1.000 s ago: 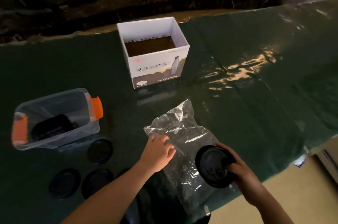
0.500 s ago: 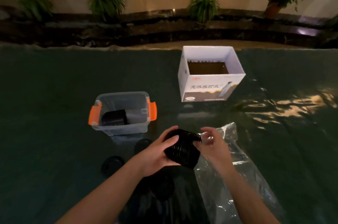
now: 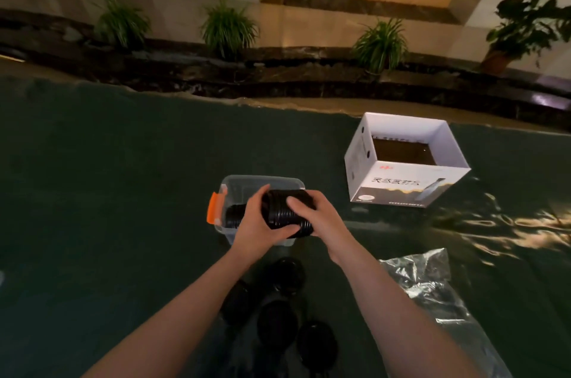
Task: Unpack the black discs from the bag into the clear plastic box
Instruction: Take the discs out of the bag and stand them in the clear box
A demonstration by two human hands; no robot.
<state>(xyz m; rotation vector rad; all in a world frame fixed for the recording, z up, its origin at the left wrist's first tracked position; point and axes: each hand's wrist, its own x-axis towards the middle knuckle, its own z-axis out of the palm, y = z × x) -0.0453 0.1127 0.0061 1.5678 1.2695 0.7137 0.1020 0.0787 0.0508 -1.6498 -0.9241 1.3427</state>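
A stack of black discs lies on its side between my two hands, held just over the clear plastic box with orange latches. My left hand cups the stack from the left and below. From the right, my right hand grips it with fingers over the top. More black discs sit inside the box, partly hidden by my left hand. Several loose black discs lie on the dark table near me, between my forearms. The clear bag lies flat at the right.
A white open cardboard box stands on the dark green table covering to the right of the plastic box. Beyond the table's far edge are a low stone ledge and potted plants.
Both hands have carried the stack of discs forward and left, away from the bag, to above the plastic box. One second ago only my right hand held the stack, at the bag.
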